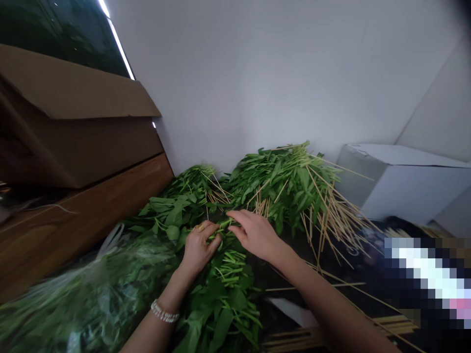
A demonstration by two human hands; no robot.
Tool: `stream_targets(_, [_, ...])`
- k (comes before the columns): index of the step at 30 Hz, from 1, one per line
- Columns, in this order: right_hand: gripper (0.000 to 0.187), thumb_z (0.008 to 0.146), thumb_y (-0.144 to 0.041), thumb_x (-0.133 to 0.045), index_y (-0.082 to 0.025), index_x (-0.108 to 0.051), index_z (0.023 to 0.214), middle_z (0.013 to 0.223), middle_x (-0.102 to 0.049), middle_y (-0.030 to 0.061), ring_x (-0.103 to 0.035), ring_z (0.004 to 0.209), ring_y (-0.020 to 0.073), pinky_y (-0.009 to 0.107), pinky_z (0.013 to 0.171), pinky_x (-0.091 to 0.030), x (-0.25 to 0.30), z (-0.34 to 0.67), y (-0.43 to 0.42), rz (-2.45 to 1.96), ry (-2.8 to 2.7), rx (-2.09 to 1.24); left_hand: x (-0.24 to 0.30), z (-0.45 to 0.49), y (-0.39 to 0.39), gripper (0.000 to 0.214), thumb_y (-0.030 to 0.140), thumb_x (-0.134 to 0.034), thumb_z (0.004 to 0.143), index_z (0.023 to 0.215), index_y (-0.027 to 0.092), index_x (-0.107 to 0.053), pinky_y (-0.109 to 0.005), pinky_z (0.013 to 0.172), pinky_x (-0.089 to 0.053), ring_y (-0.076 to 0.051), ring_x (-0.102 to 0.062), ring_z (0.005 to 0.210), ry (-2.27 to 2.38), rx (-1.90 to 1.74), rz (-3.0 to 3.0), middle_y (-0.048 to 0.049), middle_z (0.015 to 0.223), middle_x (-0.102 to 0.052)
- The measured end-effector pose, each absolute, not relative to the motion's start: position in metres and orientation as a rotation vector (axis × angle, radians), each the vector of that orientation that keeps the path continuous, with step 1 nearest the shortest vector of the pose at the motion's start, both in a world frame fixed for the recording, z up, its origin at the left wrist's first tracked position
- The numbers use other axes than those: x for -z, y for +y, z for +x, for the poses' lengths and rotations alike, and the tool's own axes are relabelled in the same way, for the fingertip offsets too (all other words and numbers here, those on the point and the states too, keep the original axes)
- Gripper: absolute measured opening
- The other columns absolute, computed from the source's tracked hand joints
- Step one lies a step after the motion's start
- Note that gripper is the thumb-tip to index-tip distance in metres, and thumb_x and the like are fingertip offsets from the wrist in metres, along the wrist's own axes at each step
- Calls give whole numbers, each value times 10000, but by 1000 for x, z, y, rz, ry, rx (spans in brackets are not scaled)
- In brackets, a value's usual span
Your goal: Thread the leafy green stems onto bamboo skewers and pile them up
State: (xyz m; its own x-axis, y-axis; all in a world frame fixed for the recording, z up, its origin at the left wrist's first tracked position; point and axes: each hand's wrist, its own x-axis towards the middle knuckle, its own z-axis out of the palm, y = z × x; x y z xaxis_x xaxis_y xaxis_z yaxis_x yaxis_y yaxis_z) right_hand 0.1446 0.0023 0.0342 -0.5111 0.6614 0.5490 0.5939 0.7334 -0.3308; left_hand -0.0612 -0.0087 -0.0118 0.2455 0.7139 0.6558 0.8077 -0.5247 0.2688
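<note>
My left hand (200, 245), with a gold-coloured ring and a beaded bracelet, has its fingers closed round a small bunch of leafy green stems (222, 225). The other end of these stems lies between the thumb and fingers of my right hand (255, 233), which curl about it from the right. Just below the hands lies a pile of leafy greens (230, 289), its cut stem ends pointing up. Beyond them rests a large heap of greens (272, 171) threaded on thin bamboo skewers (331, 220). A smaller skewered heap (195, 181) sits to its left.
A clear plastic bag of greens (103, 289) fills the lower left. Loose skewers (294, 338) lie at the bottom right under my right forearm. An open cardboard box (81, 132) stands on a wooden ledge (121, 191) at left; a white box (408, 181) stands right. A white wall (257, 73) closes the back.
</note>
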Motion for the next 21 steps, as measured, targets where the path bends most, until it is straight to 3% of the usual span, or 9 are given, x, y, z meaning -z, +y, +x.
stream_targets(4, [167,964,-225,-473,-200,-614,1050,952,-658,49,-620,888,169,262,786,-444,-29,143,8,-921,-2276,-203,8,-57,-12,191,220,-503,858,892,168,-683,-297,728,-472,-174,-617,761,-1484,1163,-2397,-51,816,-658])
stream_targets(7, [151,961,-208,-475,-187,-621,929,888,-662,47,-617,852,168,262,768,-434,-23,142,12,-938,-2268,-237,4,-56,-12,186,221,-502,837,801,175,-679,-275,710,-468,-166,-612,741,-1609,1377,-2354,-31,770,-655])
stream_targets(11, [145,956,-196,-474,-192,-615,923,897,-667,40,-615,838,161,260,765,-427,-21,145,17,-992,-2158,-268,0,-69,-4,213,235,-487,825,689,184,-643,-252,683,-462,-156,-598,710,-1856,1785,-2027,2,704,-639])
stream_targets(14, [156,964,-208,-460,-201,-613,938,911,-665,39,-614,846,162,262,759,-423,-22,147,17,-1063,-2125,-225,-1,-78,1,213,277,-488,854,761,184,-656,-249,682,-455,-156,-585,722,-1916,1932,-1781,9,721,-636])
stream_targets(17, [187,979,-227,-430,-197,-613,951,926,-660,54,-613,834,174,264,711,-413,-23,145,13,-1173,-2165,-79,-2,-76,-1,224,317,-488,896,896,182,-666,-277,749,-461,-168,-591,796,-1847,1897,-1752,-13,821,-645])
stream_targets(21, [191,985,-216,-417,-184,-599,939,887,-646,55,-605,784,179,271,674,-400,-21,137,3,-1217,-2252,81,-4,-64,-8,193,285,-488,924,947,202,-661,-360,864,-436,-202,-578,897,-1585,1560,-1976,-45,900,-665])
